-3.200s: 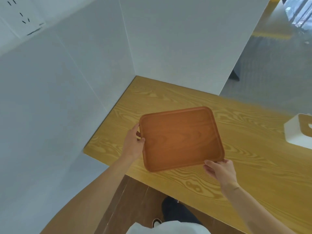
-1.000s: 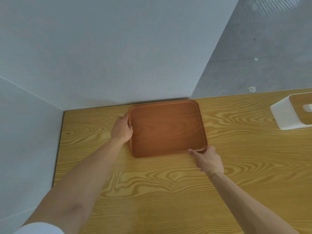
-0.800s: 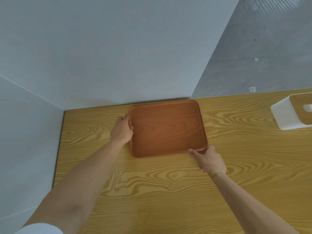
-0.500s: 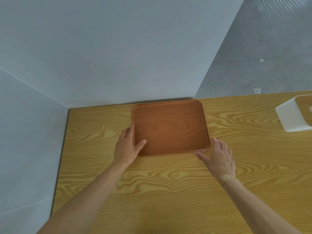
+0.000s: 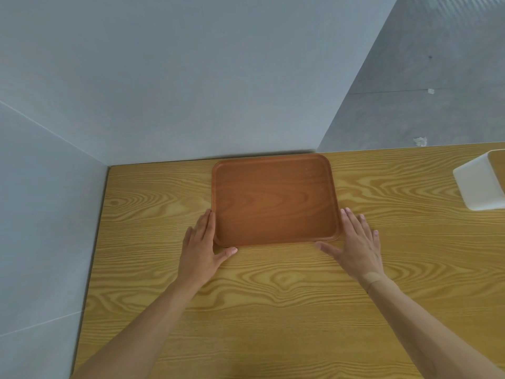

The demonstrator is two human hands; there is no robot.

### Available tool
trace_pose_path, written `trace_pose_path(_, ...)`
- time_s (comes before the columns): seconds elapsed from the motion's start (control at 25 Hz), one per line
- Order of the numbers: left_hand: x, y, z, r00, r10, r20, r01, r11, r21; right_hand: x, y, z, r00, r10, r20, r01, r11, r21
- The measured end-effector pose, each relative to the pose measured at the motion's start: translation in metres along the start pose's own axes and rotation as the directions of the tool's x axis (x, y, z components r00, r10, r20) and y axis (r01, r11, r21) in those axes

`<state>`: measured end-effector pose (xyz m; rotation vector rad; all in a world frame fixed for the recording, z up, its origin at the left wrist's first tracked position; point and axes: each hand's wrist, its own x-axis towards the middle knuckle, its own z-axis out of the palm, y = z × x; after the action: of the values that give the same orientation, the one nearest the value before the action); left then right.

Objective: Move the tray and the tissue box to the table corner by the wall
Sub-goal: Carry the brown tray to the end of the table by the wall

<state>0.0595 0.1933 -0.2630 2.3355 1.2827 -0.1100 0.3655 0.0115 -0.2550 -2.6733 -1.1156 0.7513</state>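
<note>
One tray [image 5: 274, 201] flat on wood-grain table [image 5: 273, 310], against grey wall [image 5: 191, 77].

Two bare forearms reach in from the bottom edge, uncovered from elbow to fingertips, with no sleeves in view. The left hand [image 5: 200, 253] wears no rings or watch. The right hand [image 5: 355, 246] has a small round adhesive patch [image 5: 372, 277] at the wrist, with a thin band just below it.
</note>
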Motion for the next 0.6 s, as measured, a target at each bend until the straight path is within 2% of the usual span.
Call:
trace_pose_path(0.28,0.006,-0.002,0.004,0.999,-0.01,-0.047,0.011,1.0,0.006,0.003,0.0,0.0,0.999,-0.007,-0.032,0.007,1.0,-0.005)
trace_pose_path(0.6,0.02,-0.001,0.0,0.999,-0.021,-0.041,0.021,1.0,0.0,0.016,-0.002,-0.004,1.0,-0.003,-0.028,0.002,1.0,-0.025)
